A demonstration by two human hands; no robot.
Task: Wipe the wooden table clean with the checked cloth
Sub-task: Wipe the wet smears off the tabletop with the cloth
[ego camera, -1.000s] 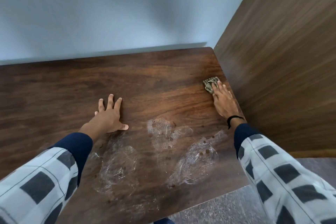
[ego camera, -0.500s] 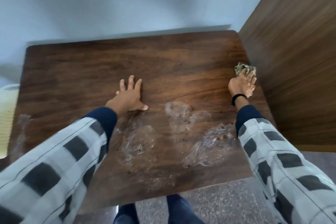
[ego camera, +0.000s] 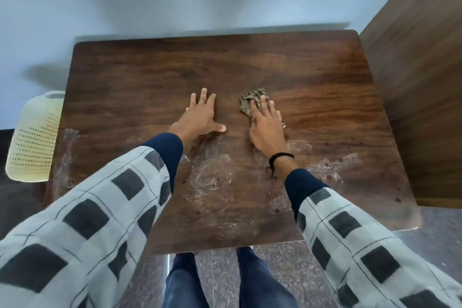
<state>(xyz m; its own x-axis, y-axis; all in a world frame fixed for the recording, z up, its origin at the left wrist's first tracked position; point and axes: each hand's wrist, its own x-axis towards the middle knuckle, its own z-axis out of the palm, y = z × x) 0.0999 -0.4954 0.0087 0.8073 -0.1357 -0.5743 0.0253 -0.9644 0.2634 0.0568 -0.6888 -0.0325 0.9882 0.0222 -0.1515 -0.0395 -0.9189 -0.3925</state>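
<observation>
The dark wooden table (ego camera: 140, 75) fills the middle of the head view. A small crumpled checked cloth (ego camera: 250, 104) lies near its centre. My right hand (ego camera: 266, 129) presses flat on the cloth with straight fingers, covering its near part. My left hand (ego camera: 201, 117) rests flat on the bare wood just left of the cloth, fingers spread. Whitish wet smears and small dark spots (ego camera: 212, 177) cover the near half of the table between and beside my forearms.
A brown wooden panel (ego camera: 420, 82) rises along the table's right side. A pale perforated plastic basket (ego camera: 35, 137) stands on the floor at the table's left edge. A light blue wall runs behind the table. My legs show below the near edge.
My right hand has slid the cloth from the table's right edge leftward to the centre. The left hand has stayed put. The camera has pulled back and tilted down.
</observation>
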